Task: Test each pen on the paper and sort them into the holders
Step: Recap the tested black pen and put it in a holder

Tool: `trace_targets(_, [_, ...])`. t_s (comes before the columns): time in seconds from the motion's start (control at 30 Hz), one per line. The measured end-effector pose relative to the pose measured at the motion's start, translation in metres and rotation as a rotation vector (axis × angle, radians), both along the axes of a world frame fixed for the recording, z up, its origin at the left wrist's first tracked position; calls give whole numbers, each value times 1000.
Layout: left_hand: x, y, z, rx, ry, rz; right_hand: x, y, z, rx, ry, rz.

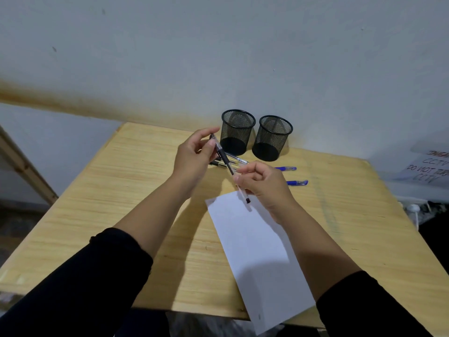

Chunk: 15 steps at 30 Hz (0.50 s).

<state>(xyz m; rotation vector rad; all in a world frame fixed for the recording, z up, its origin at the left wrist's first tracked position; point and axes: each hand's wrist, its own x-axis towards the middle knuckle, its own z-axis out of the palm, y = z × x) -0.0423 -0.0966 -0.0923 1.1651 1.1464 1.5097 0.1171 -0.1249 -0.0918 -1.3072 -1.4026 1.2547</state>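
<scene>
Plain office corner, wooden desk (121, 190), mesh pen holders (237, 132), handwritten CCTV notice (430, 166), bare wall (218, 45)

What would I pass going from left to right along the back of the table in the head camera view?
Left mesh holder → right mesh holder → upper blue pen → lower blue pen.

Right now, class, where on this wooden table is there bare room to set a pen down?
Bare wood lies left of the left hand, and right of the white paper sheet. It is crowded between the two black mesh holders and the paper, where loose pens lie.
</scene>
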Motion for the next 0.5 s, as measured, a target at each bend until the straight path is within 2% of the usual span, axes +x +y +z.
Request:
trace_targets(0.1, [12,11,12,52,67,-10,-4,13,3,41,-121,4])
trace_targets(0.2, [18,30,20,61,174,37,-6,37,14,149,-226,-87])
trace_targets(0.37, [18,70,22,-25,419,151,-5,92,54,293,-333,-265])
trace_targets(0.5, [15,100,14,-146,562,104,-5,131,71,348,-318,-308])
